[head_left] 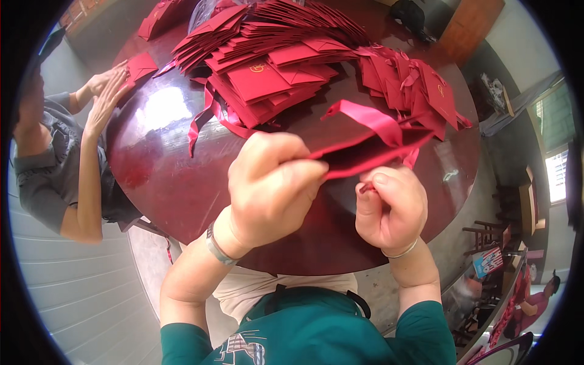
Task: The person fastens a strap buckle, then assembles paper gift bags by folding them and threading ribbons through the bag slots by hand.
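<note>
Above the near part of the table I hold a red paper bag with its dark mouth tilted toward me. My left hand is closed around the bag's left end, thumb and fingers pinching its edge. A shiny pink-red ribbon loops up over the bag's far side, its free end curling to the left. Below the bag's right part, my right hand is closed, thumb against fingers. A small dark red tip, apparently a ribbon end, shows between them; the rest of it is hidden.
A large heap of flat red bags covers the far middle of the round table. More bags with ribbons lie at the right. At the left, a co-worker in grey has both hands on a red bag.
</note>
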`<state>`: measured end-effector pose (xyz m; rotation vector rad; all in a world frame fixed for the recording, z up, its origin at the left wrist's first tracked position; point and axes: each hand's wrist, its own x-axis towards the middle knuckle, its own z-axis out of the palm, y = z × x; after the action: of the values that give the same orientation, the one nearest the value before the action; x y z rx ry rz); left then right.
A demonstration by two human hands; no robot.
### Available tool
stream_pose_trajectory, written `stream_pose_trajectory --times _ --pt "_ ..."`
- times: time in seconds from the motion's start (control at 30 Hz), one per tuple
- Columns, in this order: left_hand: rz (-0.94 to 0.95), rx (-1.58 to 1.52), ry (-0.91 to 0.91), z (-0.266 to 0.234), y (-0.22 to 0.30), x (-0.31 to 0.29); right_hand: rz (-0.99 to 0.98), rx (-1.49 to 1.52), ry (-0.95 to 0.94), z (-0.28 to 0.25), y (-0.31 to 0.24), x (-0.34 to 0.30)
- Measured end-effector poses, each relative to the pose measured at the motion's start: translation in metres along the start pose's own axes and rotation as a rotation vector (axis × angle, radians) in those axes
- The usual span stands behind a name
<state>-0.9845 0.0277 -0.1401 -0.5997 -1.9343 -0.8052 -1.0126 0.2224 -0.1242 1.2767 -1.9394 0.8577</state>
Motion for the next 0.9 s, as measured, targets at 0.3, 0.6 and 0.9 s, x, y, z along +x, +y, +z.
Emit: stream_pose_trajectory --times 0.3,0.6,0.9 --pt "-0.993 -0.839 -0.209 -0.016 -0.013 0.007 0.161 0.023 -0.040 0.019 0.000 0.018" --pt "-1.220 -1.110 -0.446 -0.018 -0.025 0.007 0.114 0.027 -0.070 0.024 0.005 0.020" --pt "-1.188 -1.214 -0.430 -0.012 -0.027 0.000 0.109 0.056 -0.062 0.025 0.006 0.017"
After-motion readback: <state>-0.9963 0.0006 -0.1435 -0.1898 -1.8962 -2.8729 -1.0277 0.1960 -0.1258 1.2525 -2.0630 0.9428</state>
